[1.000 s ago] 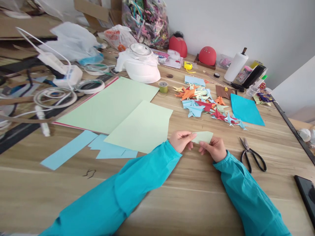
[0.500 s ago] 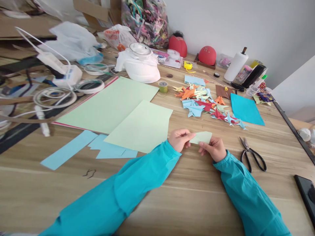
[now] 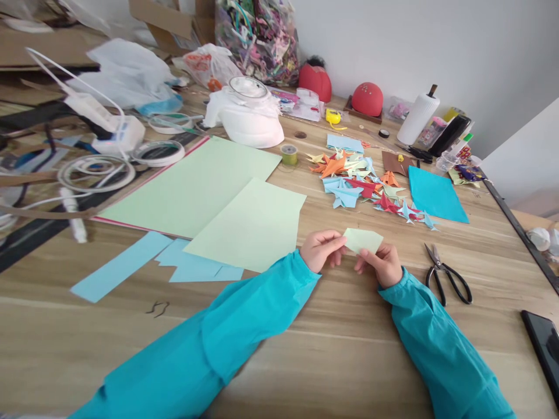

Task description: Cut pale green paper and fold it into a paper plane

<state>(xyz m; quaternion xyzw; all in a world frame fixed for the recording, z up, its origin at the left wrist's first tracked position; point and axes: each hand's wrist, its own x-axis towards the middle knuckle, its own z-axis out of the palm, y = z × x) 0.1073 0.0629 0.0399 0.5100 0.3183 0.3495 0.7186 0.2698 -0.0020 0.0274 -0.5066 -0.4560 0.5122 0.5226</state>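
Both hands hold a small folded piece of pale green paper point(image 3: 363, 239) just above the wooden table point(image 3: 305, 349). My left hand point(image 3: 321, 250) pinches its left end with fingers curled. My right hand point(image 3: 381, 263) grips its right lower edge, fingers closed around it. Both arms wear teal sleeves. A pile of folded paper shapes point(image 3: 362, 183) in orange, blue, red and green lies beyond the hands.
Black scissors point(image 3: 448, 273) lie right of my right hand. Large pale green sheets point(image 3: 244, 224) and light blue strips point(image 3: 126, 265) lie to the left. A teal sheet point(image 3: 434, 195), a white appliance point(image 3: 248, 119), tape rolls point(image 3: 159, 152) and a black phone point(image 3: 544, 343) are around.
The small green paper has turned and opened a little wider between my hands; both hands stay in nearly the same place.
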